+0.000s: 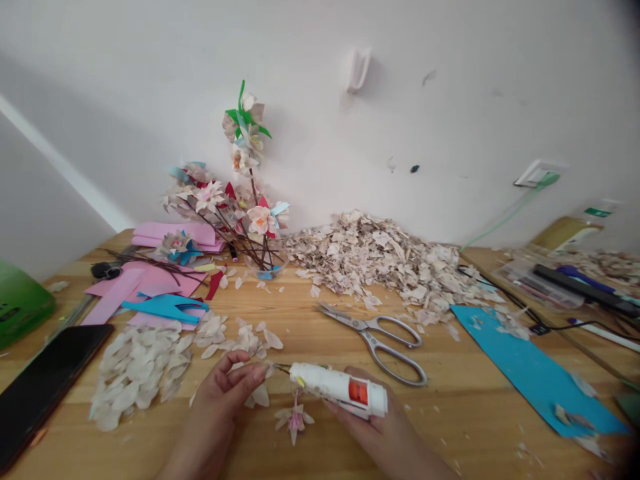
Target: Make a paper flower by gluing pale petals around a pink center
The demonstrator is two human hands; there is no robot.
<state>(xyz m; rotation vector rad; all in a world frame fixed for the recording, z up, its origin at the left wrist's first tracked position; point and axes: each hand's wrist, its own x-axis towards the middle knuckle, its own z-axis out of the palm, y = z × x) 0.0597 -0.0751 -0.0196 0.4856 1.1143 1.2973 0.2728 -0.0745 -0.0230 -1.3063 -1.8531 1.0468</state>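
My right hand point(367, 427) is wrapped round a white glue gun point(330, 387) with a red switch, its nozzle pointing left. At that nozzle, my left hand point(225, 393) pinches a small pale petal point(271, 369) between thumb and fingertips. Just below the gun is a small flower point(295, 420) with pale petals and a pink centre; I cannot tell whether it hangs or lies on the table. Loose petals lie under and behind my left hand, with a larger petal pile point(140, 363) to its left. Silver scissors point(375, 340) lie partly spread beyond the gun.
Against the wall, petal flowers on twigs point(250, 220) stand in a clear cup point(270, 268). A big heap of dried petals point(375, 257) is behind the scissors. Blue sheet point(530, 373) lies right, phone point(47, 393) left, near pink paper point(175, 280) and a green container point(23, 303).
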